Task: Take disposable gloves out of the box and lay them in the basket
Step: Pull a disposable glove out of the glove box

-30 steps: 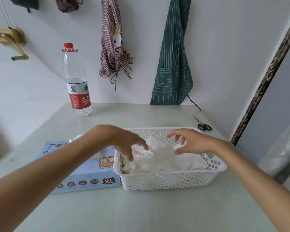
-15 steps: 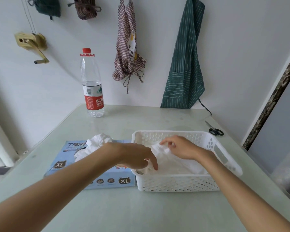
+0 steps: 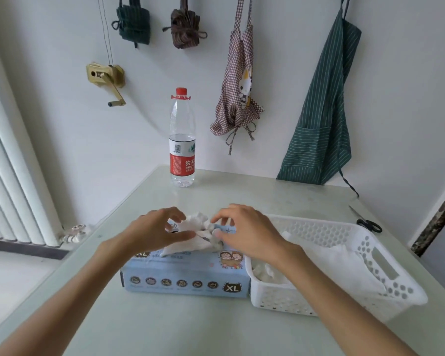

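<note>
A light blue glove box (image 3: 185, 281) marked XL lies on the table, with white disposable gloves (image 3: 193, 227) bunched up out of its top slot. My left hand (image 3: 152, 232) reaches over the box and its fingers and thumb close round the glove bunch from the left. My right hand (image 3: 244, 232) comes from the right and pinches the same bunch with its fingertips. To the right of the box stands a white perforated basket (image 3: 385, 283) with several white gloves (image 3: 339, 263) lying inside.
A water bottle (image 3: 182, 147) with a red label stands at the back of the table. Black scissors (image 3: 366, 222) lie near the right edge behind the basket. Aprons (image 3: 324, 119) hang on the wall. A radiator (image 3: 13, 181) stands at the left.
Both hands have left the basket and moved left to the box, where they now take hold of the gloves sticking out. The view has shifted left.
</note>
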